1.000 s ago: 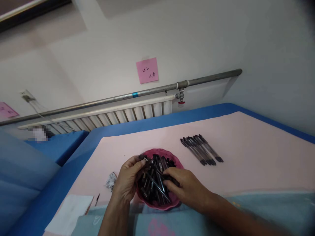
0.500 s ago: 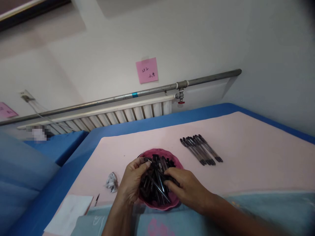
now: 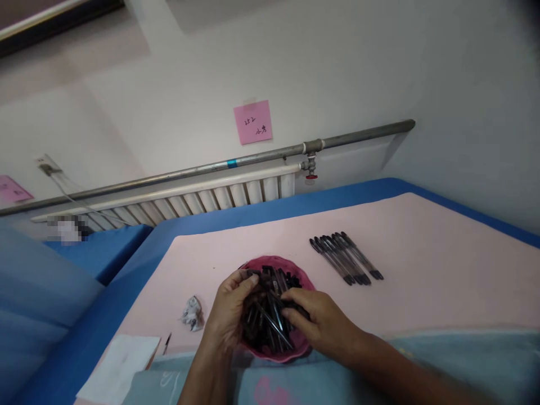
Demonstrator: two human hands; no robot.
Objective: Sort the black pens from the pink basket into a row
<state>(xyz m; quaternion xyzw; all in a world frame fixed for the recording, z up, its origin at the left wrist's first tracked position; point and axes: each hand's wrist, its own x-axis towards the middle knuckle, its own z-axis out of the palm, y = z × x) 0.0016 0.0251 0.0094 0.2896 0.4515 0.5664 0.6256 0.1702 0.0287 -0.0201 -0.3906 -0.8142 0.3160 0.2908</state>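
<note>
A round pink basket (image 3: 283, 358) holds a jumble of dark pen barrels and black pen parts (image 3: 274, 323). Over its left side, my left hand (image 3: 231, 304) is closed, thumb against fingers, on a small dark pen part. My right hand (image 3: 320, 320) is over the right side, its thumb and fingers pinched on a dark slim pen that points toward the left fingertips. The held pieces blend with the dark pile, so where they end is hard to see. To the right, several capped black pens (image 3: 343, 257) lie side by side on the pink tabletop sheet.
A crumpled grey-white wad (image 3: 193, 314) lies left of the basket. Further left are a short dark pen piece (image 3: 167, 343) and a white paper sheet (image 3: 120, 365). Blue-green cloth (image 3: 468, 360) covers the near edge. Behind the table stand a radiator (image 3: 236, 194) and a pipe (image 3: 181, 173).
The left fingertips have shifted slightly, and a pale tip seen there before is less visible. The right hand stays almost still. The whole view has moved very slightly.
</note>
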